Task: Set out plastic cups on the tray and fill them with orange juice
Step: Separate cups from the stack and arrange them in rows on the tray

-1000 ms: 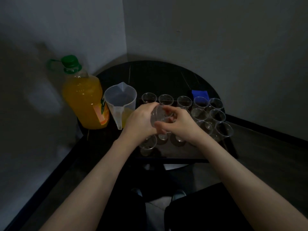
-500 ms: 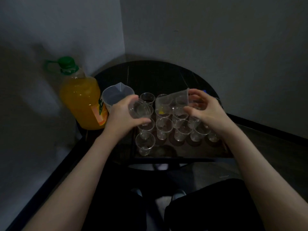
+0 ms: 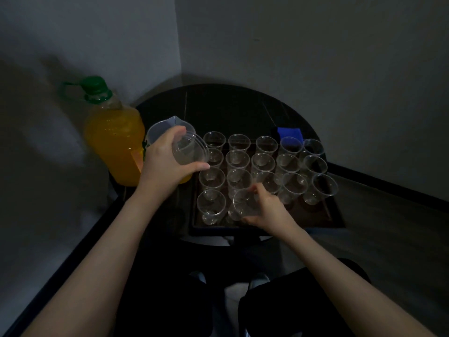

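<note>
A round black bench fills the corner where two grey walls meet, dimly lit. On its near right part lies a dark rectangular tray, its near edge just over the bench's rim. At the bench's left edge stands a large clear plastic bottle of orange juice, upright, with a green cap and green carry loop, nearly full. Just to its right stands a translucent plastic measuring jug, partly hidden behind the left hand; some orange liquid shows low down below that hand.

The tray carries rows of small clear plastic cups, all upright and packed close, rims nearly touching, none showing juice as far as the dim light allows. Behind the far right cups a small blue object lies on the bench; what it is cannot be told.

The left hand is raised above the tray's left edge, fingers wrapped around a short nested stack of clear plastic cups tilted with the mouths facing right. The right hand is closed around a single clear plastic cup at the tray's near row, just beside the near-left cup; whether its base touches the tray cannot be told.
</note>
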